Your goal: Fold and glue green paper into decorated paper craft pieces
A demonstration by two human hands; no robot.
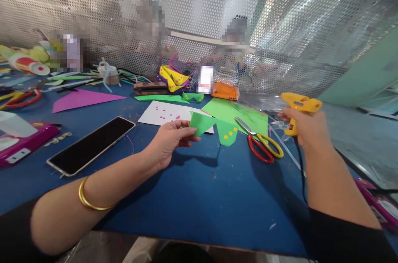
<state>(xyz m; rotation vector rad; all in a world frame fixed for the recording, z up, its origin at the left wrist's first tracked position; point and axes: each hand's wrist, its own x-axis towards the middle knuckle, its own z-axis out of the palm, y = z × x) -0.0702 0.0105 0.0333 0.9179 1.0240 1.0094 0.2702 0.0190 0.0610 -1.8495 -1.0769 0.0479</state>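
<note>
My left hand [169, 140] pinches a green paper cut-out [214, 128] with small yellow squares on it, held just above the blue table [199, 196]. My right hand [306, 128] grips a yellow glue gun [298, 107] off to the right, its black cord hanging down along my forearm. Red and yellow scissors [263, 142] lie on the table between the two hands. A green paper sheet [233, 113] and a white sheet [168, 114] with pink dots lie just behind the cut-out.
A black phone [91, 144] lies at the left. Beside it are a pink box [23, 142], a magenta paper triangle [82, 99], an orange box [225, 91] and yellow-purple paper shapes [172, 78]. A perforated metal screen [199, 18] closes the back.
</note>
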